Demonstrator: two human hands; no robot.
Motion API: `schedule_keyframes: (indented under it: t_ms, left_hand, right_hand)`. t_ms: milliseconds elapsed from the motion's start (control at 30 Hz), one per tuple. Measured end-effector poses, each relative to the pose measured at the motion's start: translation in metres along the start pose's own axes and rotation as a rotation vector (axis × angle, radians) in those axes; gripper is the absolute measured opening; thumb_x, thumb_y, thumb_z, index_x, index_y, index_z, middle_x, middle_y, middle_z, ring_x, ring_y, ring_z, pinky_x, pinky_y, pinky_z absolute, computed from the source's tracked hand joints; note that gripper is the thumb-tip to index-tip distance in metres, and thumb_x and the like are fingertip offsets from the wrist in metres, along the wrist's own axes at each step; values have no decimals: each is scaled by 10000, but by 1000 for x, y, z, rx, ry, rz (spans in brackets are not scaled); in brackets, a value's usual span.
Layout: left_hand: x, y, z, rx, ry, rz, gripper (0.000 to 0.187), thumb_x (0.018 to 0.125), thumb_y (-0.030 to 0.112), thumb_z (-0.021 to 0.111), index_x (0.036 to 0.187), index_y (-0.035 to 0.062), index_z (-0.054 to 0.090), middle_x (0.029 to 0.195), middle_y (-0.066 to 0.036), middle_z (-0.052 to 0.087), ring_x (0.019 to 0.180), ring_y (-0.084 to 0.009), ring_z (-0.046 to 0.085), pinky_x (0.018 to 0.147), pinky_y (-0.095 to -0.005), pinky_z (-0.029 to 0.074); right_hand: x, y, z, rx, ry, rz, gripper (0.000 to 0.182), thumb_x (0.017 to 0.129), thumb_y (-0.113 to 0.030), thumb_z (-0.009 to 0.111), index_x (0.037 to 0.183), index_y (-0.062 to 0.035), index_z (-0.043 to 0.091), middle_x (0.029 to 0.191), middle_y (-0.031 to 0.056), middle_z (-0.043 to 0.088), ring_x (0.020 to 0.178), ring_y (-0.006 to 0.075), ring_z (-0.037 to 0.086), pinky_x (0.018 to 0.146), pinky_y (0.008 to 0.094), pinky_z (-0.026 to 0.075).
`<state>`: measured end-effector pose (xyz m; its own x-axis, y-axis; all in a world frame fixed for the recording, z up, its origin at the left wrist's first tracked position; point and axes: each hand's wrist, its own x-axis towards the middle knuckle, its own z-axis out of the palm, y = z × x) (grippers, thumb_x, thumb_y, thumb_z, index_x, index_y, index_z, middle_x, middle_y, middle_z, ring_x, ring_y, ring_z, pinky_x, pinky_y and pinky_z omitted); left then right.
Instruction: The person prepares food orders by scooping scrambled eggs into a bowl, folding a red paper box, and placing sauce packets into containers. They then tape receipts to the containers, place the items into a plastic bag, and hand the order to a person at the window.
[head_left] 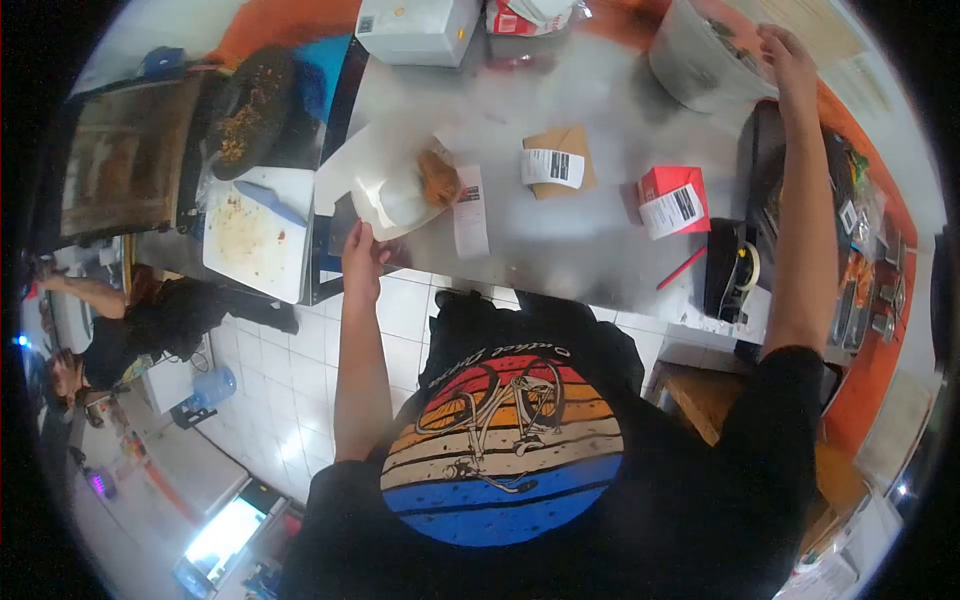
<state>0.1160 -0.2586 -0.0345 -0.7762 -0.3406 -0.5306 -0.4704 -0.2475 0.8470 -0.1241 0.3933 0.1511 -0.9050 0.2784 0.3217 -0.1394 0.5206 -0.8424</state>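
My left hand (pixel 366 258) is closed on the near edge of a white paper food box (pixel 385 195), opened out and tilted over the steel table. At the box's right side lies a brown piece of food (pixel 437 178), which looks fried. A printed paper slip (pixel 470 215) lies just right of it. My right hand (pixel 788 62) reaches to the rim of a translucent plastic tub (pixel 690 75) at the back right. Its fingers are curled together there; what they hold, if anything, is hidden. Small dark items (pixel 730 40) show inside the tub.
On the steel table (pixel 590 235) are a brown packet (pixel 575 150) with a label, a red box (pixel 680 190), a red pen (pixel 682 268) and a tape roll (pixel 748 268). Leftward, a knife (pixel 270 203) rests on a cutting board (pixel 240 250). Another person (pixel 140 320) stands far left.
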Motion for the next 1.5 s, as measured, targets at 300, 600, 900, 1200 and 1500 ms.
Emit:
schedule_keyframes:
  t_ms: [300, 600, 900, 1200, 1500]
  left_hand:
    - [-94, -78, -83, 511, 243, 16, 330, 958, 276, 580, 1190, 42, 607, 1008, -58, 669, 789, -116, 619, 651, -254, 483]
    - [-207, -211, -161, 700, 297, -186, 229, 874, 169, 642, 1038, 12, 674, 909, -108, 696, 632, -166, 642, 596, -282, 514]
    - [-136, -37, -32, 582, 99, 67, 223, 922, 152, 595, 1087, 18, 662, 919, -92, 704, 798, -150, 641, 718, -276, 494]
    - [-91, 71, 99, 59, -422, 290, 526, 931, 171, 610, 1390, 35, 389, 1285, -132, 544, 1082, -216, 559, 866, -361, 500]
    - [3, 67, 35, 886, 42, 551, 459, 916, 250, 611, 1258, -37, 505, 1212, -192, 568, 1031, -315, 582, 909, -389, 465]
  right_hand:
    - [109, 113, 42, -330, -555, 276, 293, 902, -225, 588, 1100, -28, 675, 1042, 63, 665, 953, 159, 597, 843, 297, 466]
    - [125, 111, 41, -462, -572, 240, 292, 896, -249, 613, 1059, -16, 680, 962, 68, 668, 878, 168, 613, 781, 301, 490]
    - [22, -93, 48, -244, 247, 168, 316, 857, -162, 641, 1154, -59, 670, 1032, 57, 698, 891, 142, 647, 778, 315, 492]
    - [-284, -199, 240, 499, -699, 237, 374, 827, -215, 649, 1163, -53, 635, 1124, 141, 650, 980, 233, 643, 840, 349, 512]
    - [-287, -110, 55, 334, -177, 371, 325, 886, -159, 634, 1175, -11, 626, 1082, 84, 668, 984, 155, 627, 863, 302, 503]
